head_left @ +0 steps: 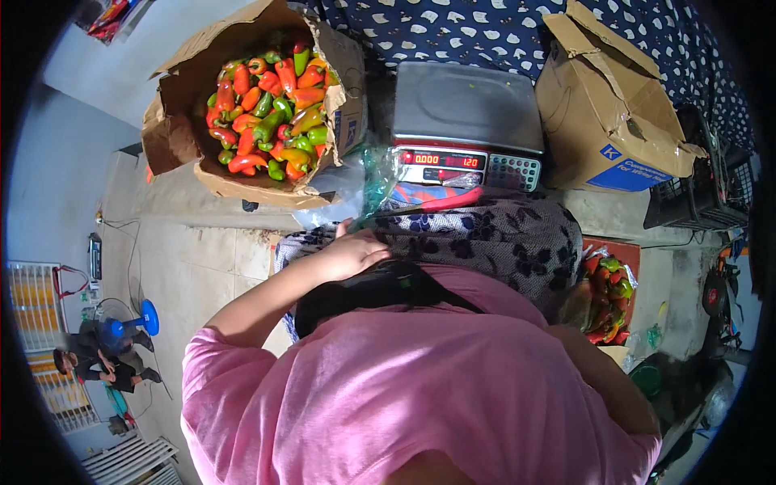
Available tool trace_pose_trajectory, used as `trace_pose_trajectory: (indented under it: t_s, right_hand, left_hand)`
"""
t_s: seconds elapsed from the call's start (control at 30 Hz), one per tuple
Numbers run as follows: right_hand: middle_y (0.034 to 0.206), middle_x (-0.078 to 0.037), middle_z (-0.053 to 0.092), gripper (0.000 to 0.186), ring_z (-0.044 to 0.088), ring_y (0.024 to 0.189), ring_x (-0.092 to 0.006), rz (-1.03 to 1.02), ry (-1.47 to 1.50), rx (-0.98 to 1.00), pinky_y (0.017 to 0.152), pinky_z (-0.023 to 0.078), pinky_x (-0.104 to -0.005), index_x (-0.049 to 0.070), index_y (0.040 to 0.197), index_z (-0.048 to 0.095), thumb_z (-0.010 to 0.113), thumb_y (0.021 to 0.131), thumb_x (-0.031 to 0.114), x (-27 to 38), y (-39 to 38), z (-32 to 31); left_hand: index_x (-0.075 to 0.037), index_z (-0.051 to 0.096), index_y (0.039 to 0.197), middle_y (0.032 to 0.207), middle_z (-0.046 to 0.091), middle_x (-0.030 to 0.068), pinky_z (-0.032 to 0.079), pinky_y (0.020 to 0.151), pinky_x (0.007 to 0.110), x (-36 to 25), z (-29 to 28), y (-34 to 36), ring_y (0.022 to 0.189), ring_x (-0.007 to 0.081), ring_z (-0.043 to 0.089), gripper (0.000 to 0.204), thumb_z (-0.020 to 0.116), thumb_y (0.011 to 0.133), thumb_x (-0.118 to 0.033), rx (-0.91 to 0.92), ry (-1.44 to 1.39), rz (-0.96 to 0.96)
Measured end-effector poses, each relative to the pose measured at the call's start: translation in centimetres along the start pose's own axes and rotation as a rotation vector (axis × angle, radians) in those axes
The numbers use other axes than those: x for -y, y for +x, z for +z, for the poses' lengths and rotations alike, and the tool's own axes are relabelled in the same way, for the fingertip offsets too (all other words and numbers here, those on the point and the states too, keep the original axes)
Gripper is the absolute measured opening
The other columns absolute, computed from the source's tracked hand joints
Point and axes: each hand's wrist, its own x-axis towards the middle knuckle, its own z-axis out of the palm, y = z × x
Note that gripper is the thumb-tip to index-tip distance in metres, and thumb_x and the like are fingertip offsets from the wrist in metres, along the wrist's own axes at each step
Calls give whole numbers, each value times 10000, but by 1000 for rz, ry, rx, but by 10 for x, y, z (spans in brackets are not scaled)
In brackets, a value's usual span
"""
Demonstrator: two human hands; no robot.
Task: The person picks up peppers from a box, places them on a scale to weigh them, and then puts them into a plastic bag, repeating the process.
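My left hand (pixel 353 254) rests on my lap, its visible fingers loosely apart. The fingertips lie at the edge of a clear plastic bag (pixel 335 194) and a green plastic bag (pixel 377 182); I see no firm hold on either. Ahead of my lap is a digital scale (pixel 469 105) with a bare steel platform and a lit red display. At the far left, an opened cardboard box (pixel 179 109) holds many red, orange and green peppers (pixel 267 117). My right arm (pixel 602 368) hangs down at my side, and its hand is out of sight.
Another opened cardboard box (pixel 602 121) stands right of the scale, beside a black plastic crate (pixel 695 194). More peppers (pixel 608 299) lie by my right knee. A dark patterned cloth (pixel 477 36) hangs behind. Far left, a person (pixel 101 360) sits near a blue fan (pixel 147 318).
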Motion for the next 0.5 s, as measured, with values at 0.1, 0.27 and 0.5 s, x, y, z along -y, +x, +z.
trace_pose_trajectory:
  t_s: [0.1,0.27,0.5]
  right_hand:
    - [917,-118,647,230,619,916,-325,-52,122,3,794,495,-437,92,946,644,577,773,227,-8,11,-5]
    - [937,-123,639,250,611,941,-327,-194,274,-133,817,490,-438,91,981,637,587,767,211,-27,52,-17]
    - [968,-129,639,232,599,936,-356,-266,-49,-617,862,467,-440,61,1020,604,620,802,142,15,75,-64]
  left_hand:
    - [-156,625,1054,1030,622,55,106,1058,580,15,9,-25,1120,225,525,295,393,1006,-333,-70,-63,-45]
    - [-115,599,870,876,583,72,146,1018,572,17,30,-120,1008,270,536,253,463,966,-305,-257,-131,-285]
    - [-63,603,843,820,585,61,359,919,447,35,141,-263,835,212,569,120,526,902,-134,-563,-388,-623]
